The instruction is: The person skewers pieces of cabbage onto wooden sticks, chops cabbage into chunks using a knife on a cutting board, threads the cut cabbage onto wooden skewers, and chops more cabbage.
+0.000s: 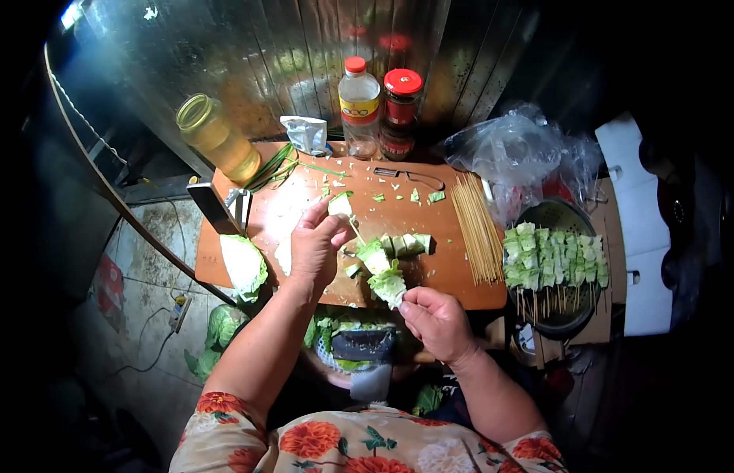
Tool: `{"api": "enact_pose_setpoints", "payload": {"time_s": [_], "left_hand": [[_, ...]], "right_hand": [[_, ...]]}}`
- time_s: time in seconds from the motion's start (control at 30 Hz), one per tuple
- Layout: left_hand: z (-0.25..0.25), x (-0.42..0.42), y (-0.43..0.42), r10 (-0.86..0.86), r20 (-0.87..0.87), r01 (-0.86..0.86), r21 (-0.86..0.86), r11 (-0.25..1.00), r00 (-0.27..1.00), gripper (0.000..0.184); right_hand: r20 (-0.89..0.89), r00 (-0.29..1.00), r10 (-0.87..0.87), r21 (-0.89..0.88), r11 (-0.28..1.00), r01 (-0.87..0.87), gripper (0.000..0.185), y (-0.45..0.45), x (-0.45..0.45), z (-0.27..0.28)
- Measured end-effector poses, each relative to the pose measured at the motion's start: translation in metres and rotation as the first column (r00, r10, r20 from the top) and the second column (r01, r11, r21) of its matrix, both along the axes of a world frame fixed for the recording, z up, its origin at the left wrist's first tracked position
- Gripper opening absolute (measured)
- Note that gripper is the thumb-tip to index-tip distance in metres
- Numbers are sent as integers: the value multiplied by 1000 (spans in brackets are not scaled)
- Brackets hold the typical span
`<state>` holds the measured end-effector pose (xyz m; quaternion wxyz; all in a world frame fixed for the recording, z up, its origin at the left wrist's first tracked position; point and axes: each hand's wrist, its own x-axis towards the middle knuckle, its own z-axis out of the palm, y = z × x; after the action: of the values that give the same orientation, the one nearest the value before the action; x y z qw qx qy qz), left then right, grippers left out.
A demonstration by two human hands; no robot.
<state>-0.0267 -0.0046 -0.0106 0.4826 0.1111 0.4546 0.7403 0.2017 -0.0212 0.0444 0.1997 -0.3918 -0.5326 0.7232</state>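
My left hand point(315, 244) is closed, pinching a pale cabbage piece point(340, 206) above the cutting board. My right hand point(438, 319) grips the lower end of a cabbage skewer point(380, 266), on which several green leaf pieces are threaded. The skewer's bare tip points up and left, close to the piece in my left fingers; I cannot tell whether they touch. Just behind the skewer lies a row of cut cabbage pieces point(406, 245) on the board point(430, 213). A large cabbage wedge point(244, 266) rests at the board's left edge.
Bamboo sticks point(476, 229) lie along the board's right side. Finished cabbage skewers point(556, 260) lie across a dark colander point(568, 322). Behind are a peeler point(410, 175), a clear bottle point(359, 110), red-lidded jars point(401, 102) and an oil jar point(221, 142). A phone point(213, 208) stands left; a cleaver point(364, 345) sits below.
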Motion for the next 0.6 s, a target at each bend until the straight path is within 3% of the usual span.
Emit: {"api": "enact_pose_setpoints", "payload": {"time_s": [0.1, 0.23, 0.27, 0.43, 0.6], "left_hand": [[6, 2, -1, -3, -85, 2, -12, 1000, 996, 48], [6, 2, -3, -57, -274, 54, -19, 998, 960, 51], [7, 2, -3, -57, -274, 54, -19, 998, 960, 51], [9, 1, -4, -161, -364, 160, -32, 987, 917, 47], [15, 5, -7, -239, -333, 232, -61, 971, 912, 44]], "right_hand": [[1, 1000, -5, 47, 999, 5, 13, 0, 0, -2], [-27, 999, -18, -91, 996, 16, 13, 1, 1, 0], [-44, 999, -29, -163, 986, 22, 13, 1, 2, 1], [-86, 995, -52, -182, 983, 36, 14, -1, 3, -4], [-102, 992, -77, -207, 977, 55, 14, -4, 3, -5]]}}
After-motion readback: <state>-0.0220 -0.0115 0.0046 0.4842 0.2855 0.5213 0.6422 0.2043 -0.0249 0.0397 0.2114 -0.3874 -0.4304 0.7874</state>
